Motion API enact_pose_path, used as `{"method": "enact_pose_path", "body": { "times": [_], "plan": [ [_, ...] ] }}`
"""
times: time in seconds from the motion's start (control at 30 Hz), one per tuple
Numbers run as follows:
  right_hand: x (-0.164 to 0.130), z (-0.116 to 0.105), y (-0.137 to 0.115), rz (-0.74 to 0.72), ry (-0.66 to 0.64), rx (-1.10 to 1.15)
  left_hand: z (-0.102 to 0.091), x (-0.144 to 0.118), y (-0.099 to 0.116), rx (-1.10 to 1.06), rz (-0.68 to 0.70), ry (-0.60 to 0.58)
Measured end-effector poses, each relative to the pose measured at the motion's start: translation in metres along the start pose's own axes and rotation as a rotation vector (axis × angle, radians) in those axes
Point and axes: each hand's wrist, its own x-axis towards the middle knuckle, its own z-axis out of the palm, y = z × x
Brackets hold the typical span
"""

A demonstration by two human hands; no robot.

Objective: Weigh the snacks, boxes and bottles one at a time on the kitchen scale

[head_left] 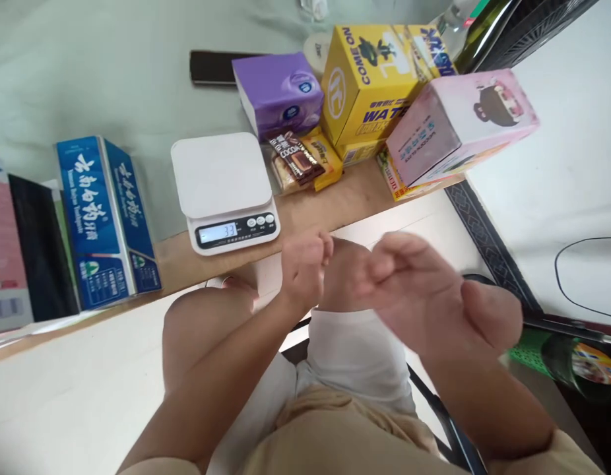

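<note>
Two bare hands, head view only. Left hand point(305, 267) sits curled into a loose fist at the near edge of the wooden shelf point(335, 198), just below the white kitchen scale point(224, 188); nothing visible in it, though the palm faces away, so I cannot tell if something small is tucked inside. Right hand point(414, 290) is blurred, fingers half bent, just beside the left and closer to the camera; looks empty, but the blur keeps that uncertain.

Scale platform is bare, display lit with digits. Behind it: purple tissue pack point(280, 92), chocolate snack packet point(296, 160), yellow carton point(372, 79), and a pink box point(458, 125) tilted and jutting over the shelf edge. Blue toothpaste box point(105, 221) stands well apart at left. Knee point(206, 323) sits under the hands.

Risk, as a judgement: the pink box looks precariously leaned, so a sweep of the right hand could tip it off. A bump to the scale would throw off its reading.
</note>
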Motion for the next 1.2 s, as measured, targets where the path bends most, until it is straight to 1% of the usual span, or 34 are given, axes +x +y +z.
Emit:
{"method": "enact_pose_path", "body": {
  "times": [0.03,0.1,0.13,0.2,0.23,0.3,0.37,0.43,0.5,0.57,0.6,0.67,0.7,0.77,0.83,0.9,0.97,1.03,1.07,1.13,1.2],
  "plan": [
    [0.001,-0.023,-0.001,-0.055,0.129,-0.034,0.008,0.005,-0.001,0.049,0.021,-0.066],
    [0.003,-0.07,-0.001,-0.161,0.478,-0.172,0.026,0.017,-0.005,0.196,0.114,-0.213],
    [0.006,-0.091,-0.001,-0.2,0.639,-0.227,0.035,0.023,-0.007,0.27,0.171,-0.266],
    [0.013,-0.129,-0.004,-0.255,0.87,-0.289,0.051,0.035,-0.015,0.401,0.291,-0.344],
    [0.017,-0.145,-0.006,-0.268,0.952,-0.304,0.058,0.041,-0.02,0.445,0.338,-0.368],
    [0.027,-0.172,-0.009,-0.27,1.045,-0.312,0.067,0.055,-0.032,0.524,0.412,-0.415],
    [0.039,-0.192,-0.012,-0.241,1.076,-0.311,0.073,0.068,-0.043,0.588,0.466,-0.474],
    [0.051,-0.205,-0.014,-0.244,0.989,-0.341,0.077,0.078,-0.049,0.63,0.491,-0.533],
    [0.062,-0.212,-0.016,-0.313,0.845,-0.404,0.08,0.085,-0.053,0.66,0.48,-0.574],
    [0.072,-0.213,-0.019,-0.394,0.692,-0.449,0.085,0.087,-0.056,0.667,0.457,-0.585],
    [0.075,-0.212,-0.02,-0.412,0.634,-0.453,0.087,0.087,-0.058,0.663,0.45,-0.582],
    [0.079,-0.209,-0.021,-0.404,0.552,-0.442,0.09,0.085,-0.062,0.647,0.453,-0.572],
    [0.079,-0.206,-0.022,-0.401,0.533,-0.435,0.091,0.083,-0.063,0.638,0.461,-0.571],
    [0.075,-0.195,-0.023,-0.436,0.547,-0.428,0.093,0.077,-0.062,0.615,0.493,-0.585],
    [0.066,-0.177,-0.026,-0.507,0.595,-0.438,0.095,0.067,-0.052,0.579,0.548,-0.601],
    [0.055,-0.152,-0.03,-0.564,0.653,-0.393,0.096,0.054,-0.033,0.535,0.608,-0.614],
    [0.043,-0.127,-0.033,-0.608,0.702,-0.275,0.093,0.04,-0.008,0.476,0.63,-0.595],
    [0.034,-0.107,-0.033,-0.648,0.714,-0.176,0.085,0.029,0.017,0.393,0.586,-0.488],
    [0.032,-0.098,-0.031,-0.652,0.675,-0.181,0.079,0.026,0.028,0.347,0.546,-0.404],
    [0.036,-0.081,-0.023,-0.634,0.503,-0.281,0.061,0.024,0.046,0.266,0.465,-0.237],
    [0.05,-0.058,-0.01,-0.635,0.274,-0.379,0.038,0.027,0.062,0.215,0.419,-0.143]
  ]
}}
